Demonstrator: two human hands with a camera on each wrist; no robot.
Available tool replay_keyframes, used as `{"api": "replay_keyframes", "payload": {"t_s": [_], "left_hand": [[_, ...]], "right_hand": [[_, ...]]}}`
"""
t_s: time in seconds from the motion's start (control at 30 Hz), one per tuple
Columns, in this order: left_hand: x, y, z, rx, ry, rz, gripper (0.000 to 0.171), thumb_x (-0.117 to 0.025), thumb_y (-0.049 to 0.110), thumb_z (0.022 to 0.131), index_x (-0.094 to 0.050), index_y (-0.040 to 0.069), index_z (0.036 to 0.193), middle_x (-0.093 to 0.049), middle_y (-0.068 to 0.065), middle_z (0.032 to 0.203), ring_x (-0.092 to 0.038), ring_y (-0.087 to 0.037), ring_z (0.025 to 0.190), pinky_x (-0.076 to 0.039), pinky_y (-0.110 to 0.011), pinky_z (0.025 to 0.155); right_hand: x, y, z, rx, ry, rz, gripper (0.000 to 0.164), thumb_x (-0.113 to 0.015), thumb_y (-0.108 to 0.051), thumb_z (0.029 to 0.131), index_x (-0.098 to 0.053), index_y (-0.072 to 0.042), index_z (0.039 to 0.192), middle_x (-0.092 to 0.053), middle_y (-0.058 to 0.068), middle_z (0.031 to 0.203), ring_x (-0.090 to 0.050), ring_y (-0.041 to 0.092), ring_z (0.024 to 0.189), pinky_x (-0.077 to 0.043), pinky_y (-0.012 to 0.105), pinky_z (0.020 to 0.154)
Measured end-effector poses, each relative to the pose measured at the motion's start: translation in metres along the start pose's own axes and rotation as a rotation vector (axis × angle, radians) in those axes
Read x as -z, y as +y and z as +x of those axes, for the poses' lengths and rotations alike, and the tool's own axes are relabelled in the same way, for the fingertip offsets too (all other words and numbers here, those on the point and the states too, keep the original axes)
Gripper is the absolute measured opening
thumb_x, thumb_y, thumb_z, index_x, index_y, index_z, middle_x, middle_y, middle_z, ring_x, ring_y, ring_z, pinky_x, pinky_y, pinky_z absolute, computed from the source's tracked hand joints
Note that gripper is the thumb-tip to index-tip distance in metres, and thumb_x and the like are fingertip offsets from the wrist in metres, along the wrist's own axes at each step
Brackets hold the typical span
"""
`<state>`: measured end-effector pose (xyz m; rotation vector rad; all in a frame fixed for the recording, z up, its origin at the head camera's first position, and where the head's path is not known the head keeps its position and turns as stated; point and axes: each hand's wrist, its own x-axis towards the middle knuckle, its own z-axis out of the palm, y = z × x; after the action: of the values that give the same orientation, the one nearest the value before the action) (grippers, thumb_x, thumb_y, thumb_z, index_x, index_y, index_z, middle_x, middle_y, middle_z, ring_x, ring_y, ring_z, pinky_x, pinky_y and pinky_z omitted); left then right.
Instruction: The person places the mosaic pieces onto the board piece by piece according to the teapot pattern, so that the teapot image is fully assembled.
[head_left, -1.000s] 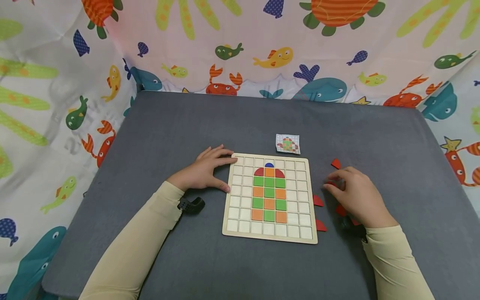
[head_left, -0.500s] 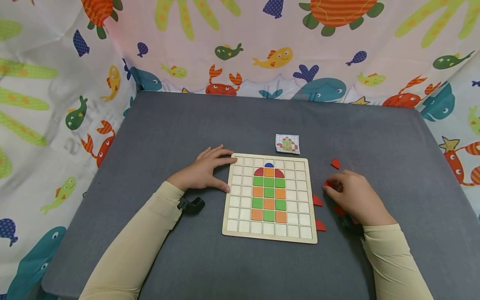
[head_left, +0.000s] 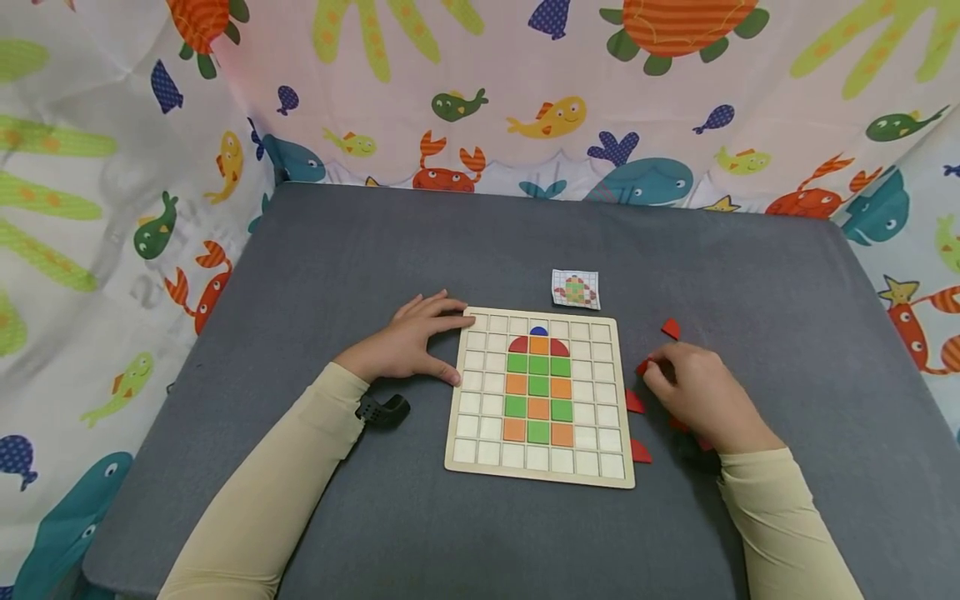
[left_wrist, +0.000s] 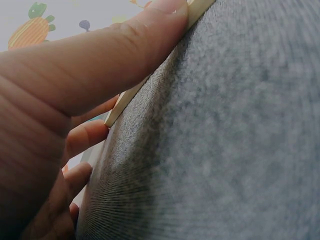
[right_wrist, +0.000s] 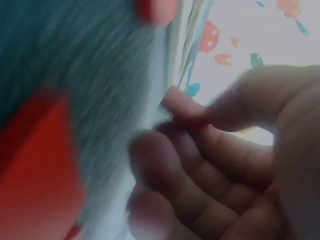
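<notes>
A square wooden grid board [head_left: 540,477] lies on the table with green, orange, red and blue tiles set in its middle columns. My left hand [head_left: 408,340] rests at the board's upper left, fingers spread, the index finger on the corner and the thumb against the left edge. In the left wrist view the thumb [left_wrist: 115,55] presses the board's thin side [left_wrist: 120,107]. To the right of the board, my right hand [head_left: 697,392] pinches a red tile [right_wrist: 185,107] between thumb and index finger. Its other fingers curl loosely below.
Two red tiles [head_left: 641,452] lie beside the board's right edge. Another red tile [head_left: 671,328] is farther back, and more red ones show partly under the right hand. A small printed pattern card [head_left: 575,289] lies behind the board. Patterned cloth [head_left: 495,50] hangs behind the table.
My right hand has closed its thumb and index finger on a red tile and carried it slightly left, toward the board. The left hand and the board stay in place.
</notes>
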<state>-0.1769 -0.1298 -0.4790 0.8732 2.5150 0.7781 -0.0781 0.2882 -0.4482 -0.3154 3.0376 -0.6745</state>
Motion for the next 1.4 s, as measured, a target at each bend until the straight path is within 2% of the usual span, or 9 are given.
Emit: {"api": "replay_keyframes", "payload": {"t_s": [0.17, 0.4, 0.5, 0.73, 0.93, 1.13, 1.4], "left_hand": [[-0.001, -0.001, 0.000, 0.000, -0.001, -0.001, 0.098, -0.094, 0.048, 0.076, -0.051, 0.021, 0.159, -0.036, -0.004, 0.168, -0.008, -0.028, 0.164, 0.004, -0.053, 0.131], [-0.002, -0.001, 0.001, -0.003, -0.010, -0.007, 0.099, -0.094, 0.049, 0.076, -0.050, 0.020, 0.159, -0.035, -0.004, 0.168, -0.007, -0.027, 0.164, 0.004, -0.052, 0.131], [-0.002, -0.001, 0.002, -0.010, -0.013, -0.010, 0.098, -0.093, 0.049, 0.076, -0.050, 0.020, 0.159, -0.035, -0.004, 0.168, -0.007, -0.027, 0.164, 0.004, -0.052, 0.131], [-0.005, -0.003, 0.003, -0.016, -0.018, -0.002, 0.099, -0.093, 0.051, 0.076, -0.050, 0.021, 0.159, -0.034, -0.004, 0.168, -0.007, -0.027, 0.164, 0.004, -0.051, 0.131], [-0.003, -0.001, 0.003, -0.015, -0.012, -0.008, 0.099, -0.094, 0.049, 0.075, -0.050, 0.021, 0.159, -0.034, -0.004, 0.168, -0.007, -0.027, 0.164, 0.004, -0.051, 0.131], [-0.001, -0.001, 0.001, -0.012, -0.008, -0.007, 0.099, -0.094, 0.050, 0.076, -0.049, 0.020, 0.160, -0.034, -0.004, 0.168, -0.007, -0.026, 0.164, 0.004, -0.051, 0.131], [0.000, -0.002, 0.000, -0.006, -0.005, -0.001, 0.100, -0.093, 0.051, 0.076, -0.049, 0.021, 0.160, -0.034, -0.003, 0.168, -0.007, -0.026, 0.164, 0.004, -0.051, 0.131]], "right_hand": [[0.000, -0.014, 0.002, 0.031, -0.049, 0.084, 0.013, -0.067, -0.009, 0.099, -0.077, -0.003, 0.105, -0.070, 0.002, 0.085, -0.056, 0.012, 0.069, -0.049, 0.028, 0.059], [-0.002, -0.029, 0.011, 0.145, -0.108, 0.086, 0.014, -0.071, -0.007, 0.099, -0.080, -0.006, 0.109, -0.074, 0.002, 0.097, -0.059, 0.013, 0.078, -0.053, 0.028, 0.065], [-0.002, -0.035, 0.018, 0.141, -0.155, 0.086, 0.014, -0.072, -0.008, 0.099, -0.080, -0.006, 0.110, -0.075, 0.003, 0.097, -0.061, 0.014, 0.079, -0.056, 0.031, 0.068], [-0.005, -0.044, 0.036, 0.136, -0.250, 0.103, 0.008, -0.073, -0.012, 0.098, -0.081, -0.013, 0.101, -0.074, -0.003, 0.091, -0.063, 0.012, 0.079, -0.057, 0.032, 0.072], [-0.008, -0.045, 0.047, 0.136, -0.302, 0.109, 0.008, -0.072, -0.010, 0.098, -0.080, -0.011, 0.101, -0.073, -0.001, 0.090, -0.062, 0.014, 0.080, -0.056, 0.032, 0.070], [-0.009, -0.045, 0.048, 0.120, -0.305, 0.124, 0.009, -0.073, -0.011, 0.098, -0.080, -0.010, 0.104, -0.074, -0.001, 0.093, -0.063, 0.015, 0.083, -0.058, 0.033, 0.074], [-0.019, -0.045, 0.050, 0.135, -0.279, 0.137, 0.004, -0.075, -0.011, 0.098, -0.079, -0.011, 0.098, -0.072, -0.003, 0.088, -0.062, 0.012, 0.079, -0.056, 0.032, 0.071]]}}
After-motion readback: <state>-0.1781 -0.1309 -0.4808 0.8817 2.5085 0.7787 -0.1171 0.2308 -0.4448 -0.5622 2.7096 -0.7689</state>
